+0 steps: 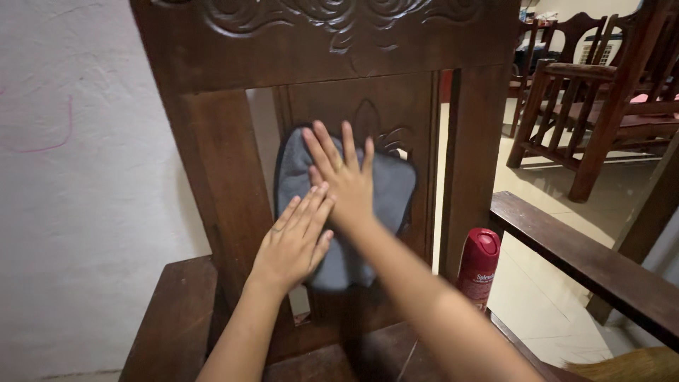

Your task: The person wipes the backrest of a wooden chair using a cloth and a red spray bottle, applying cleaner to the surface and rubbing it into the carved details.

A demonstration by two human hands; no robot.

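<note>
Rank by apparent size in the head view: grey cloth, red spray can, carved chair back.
1. carved chair back
2. grey cloth
3. red spray can
The can stands nearer the camera, yet looks smallest.

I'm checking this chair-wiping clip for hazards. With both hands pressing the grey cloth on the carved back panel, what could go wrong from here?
1. The red spray can stands upright on the seat edge right beside the right forearm; a wide sweep of that arm could knock it onto the tiled floor.
2. The left hand and right hand overlap on the grey cloth, which sits by the open slots of the chair back; a fingertip or cloth edge might catch there.
</note>
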